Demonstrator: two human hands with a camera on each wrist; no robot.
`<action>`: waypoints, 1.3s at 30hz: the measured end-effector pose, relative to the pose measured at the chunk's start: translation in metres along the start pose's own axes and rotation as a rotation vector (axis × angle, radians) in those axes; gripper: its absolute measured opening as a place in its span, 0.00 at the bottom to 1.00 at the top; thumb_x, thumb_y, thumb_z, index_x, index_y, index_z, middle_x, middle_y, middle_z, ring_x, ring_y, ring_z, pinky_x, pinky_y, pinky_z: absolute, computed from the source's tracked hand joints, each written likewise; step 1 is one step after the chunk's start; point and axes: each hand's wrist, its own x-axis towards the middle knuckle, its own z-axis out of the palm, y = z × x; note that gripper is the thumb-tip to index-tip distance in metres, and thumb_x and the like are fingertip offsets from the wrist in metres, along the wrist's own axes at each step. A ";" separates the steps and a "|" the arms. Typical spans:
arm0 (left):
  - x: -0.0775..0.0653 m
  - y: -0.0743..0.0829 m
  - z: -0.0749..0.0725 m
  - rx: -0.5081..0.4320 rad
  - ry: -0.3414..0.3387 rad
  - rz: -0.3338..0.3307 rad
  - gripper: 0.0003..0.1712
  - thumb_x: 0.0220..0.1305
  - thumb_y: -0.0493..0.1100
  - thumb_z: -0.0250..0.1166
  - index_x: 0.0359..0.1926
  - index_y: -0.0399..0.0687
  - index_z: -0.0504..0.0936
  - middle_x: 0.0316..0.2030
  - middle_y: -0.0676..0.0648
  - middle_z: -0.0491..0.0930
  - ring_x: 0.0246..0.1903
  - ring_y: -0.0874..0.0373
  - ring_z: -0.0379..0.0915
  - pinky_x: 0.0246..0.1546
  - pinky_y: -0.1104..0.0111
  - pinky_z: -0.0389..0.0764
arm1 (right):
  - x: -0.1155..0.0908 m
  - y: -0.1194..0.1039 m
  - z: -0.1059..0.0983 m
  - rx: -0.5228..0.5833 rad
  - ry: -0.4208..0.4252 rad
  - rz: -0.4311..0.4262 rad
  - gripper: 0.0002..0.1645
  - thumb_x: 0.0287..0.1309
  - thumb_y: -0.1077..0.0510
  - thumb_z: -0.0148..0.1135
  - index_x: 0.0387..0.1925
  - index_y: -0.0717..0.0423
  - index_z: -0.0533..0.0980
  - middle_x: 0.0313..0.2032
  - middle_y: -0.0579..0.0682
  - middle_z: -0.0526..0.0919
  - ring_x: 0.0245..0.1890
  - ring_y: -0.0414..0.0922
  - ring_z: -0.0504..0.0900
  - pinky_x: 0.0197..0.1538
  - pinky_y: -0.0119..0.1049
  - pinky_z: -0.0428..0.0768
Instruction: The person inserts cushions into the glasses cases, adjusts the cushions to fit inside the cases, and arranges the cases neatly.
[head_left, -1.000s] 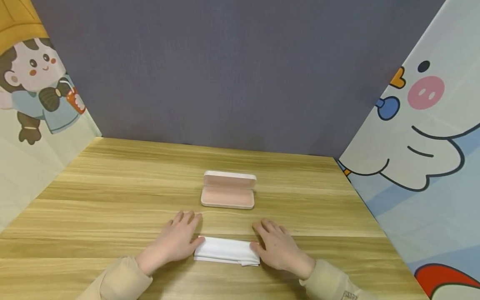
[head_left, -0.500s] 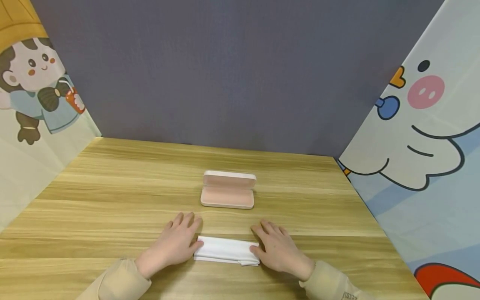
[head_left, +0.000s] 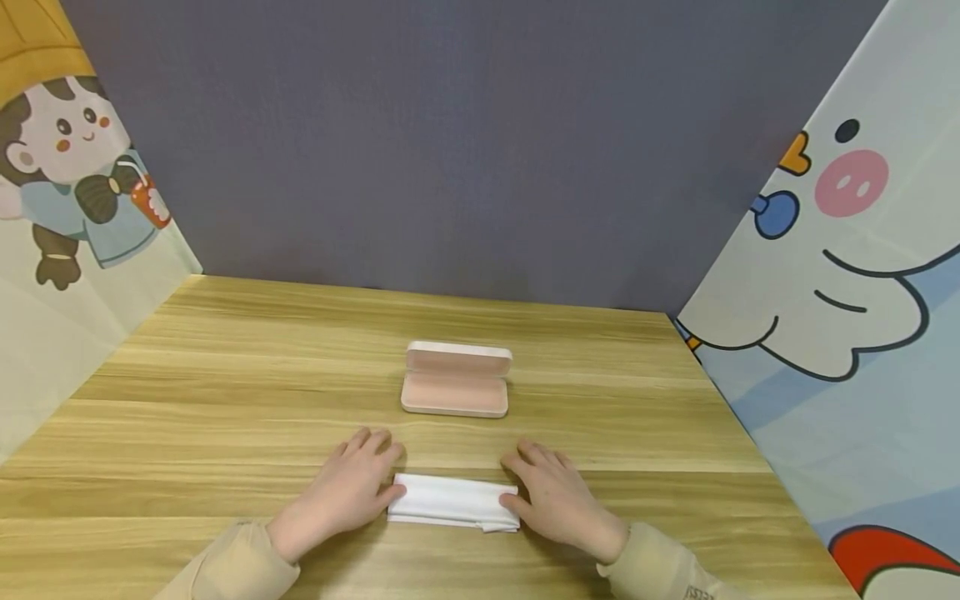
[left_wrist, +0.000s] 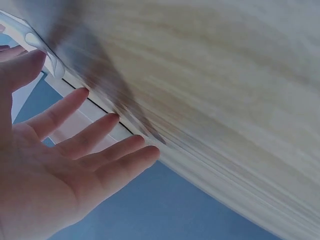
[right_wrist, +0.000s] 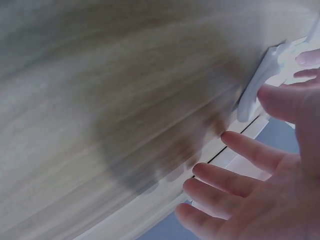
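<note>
A white cloth [head_left: 450, 502], folded into a long narrow strip, lies flat on the table in the head view. My left hand [head_left: 347, 493] is at its left end, with the thumb resting on the edge and the other fingers spread forward over the wood. At the right end, my right hand [head_left: 561, 502] mirrors this, its thumb touching the cloth. Both wrist views show relaxed, parted fingers, with the cloth [left_wrist: 50, 60] beside the left thumb and the cloth [right_wrist: 260, 82] beside the right thumb. Beyond the hands stands an open glasses case [head_left: 454, 393], white outside and pale pink inside, its lid raised.
The wood-grain table [head_left: 225, 400] runs back to a dark grey panel [head_left: 450, 150]. Cartoon-printed panels rise along its sides, one on the left [head_left: 90, 317] and one on the right [head_left: 885, 333].
My left hand has drawn back very slightly toward me, its thumb sliding a little down the cloth's left edge. My right hand, the cloth and the case stay practically in place.
</note>
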 end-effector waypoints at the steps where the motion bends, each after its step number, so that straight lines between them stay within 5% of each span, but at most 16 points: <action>1: 0.000 0.000 0.000 0.003 0.009 0.006 0.25 0.55 0.50 0.70 0.51 0.42 0.79 0.57 0.31 0.73 0.57 0.26 0.67 0.52 0.32 0.71 | 0.000 0.000 0.000 -0.002 0.002 -0.003 0.30 0.60 0.46 0.61 0.59 0.58 0.73 0.63 0.66 0.70 0.64 0.63 0.69 0.63 0.68 0.65; 21: 0.001 -0.003 0.001 0.040 0.123 0.143 0.15 0.44 0.45 0.75 0.35 0.47 0.84 0.43 0.45 0.82 0.44 0.48 0.80 0.43 0.56 0.84 | 0.003 0.000 0.001 -0.034 0.105 -0.127 0.13 0.52 0.53 0.69 0.36 0.58 0.83 0.43 0.55 0.83 0.42 0.51 0.83 0.43 0.46 0.85; 39: 0.002 -0.002 0.000 0.031 0.098 0.125 0.08 0.47 0.41 0.74 0.29 0.50 0.83 0.39 0.50 0.82 0.38 0.54 0.80 0.37 0.62 0.84 | 0.004 -0.003 0.002 -0.037 0.122 -0.138 0.06 0.52 0.58 0.69 0.30 0.57 0.83 0.48 0.61 0.83 0.48 0.57 0.82 0.48 0.50 0.83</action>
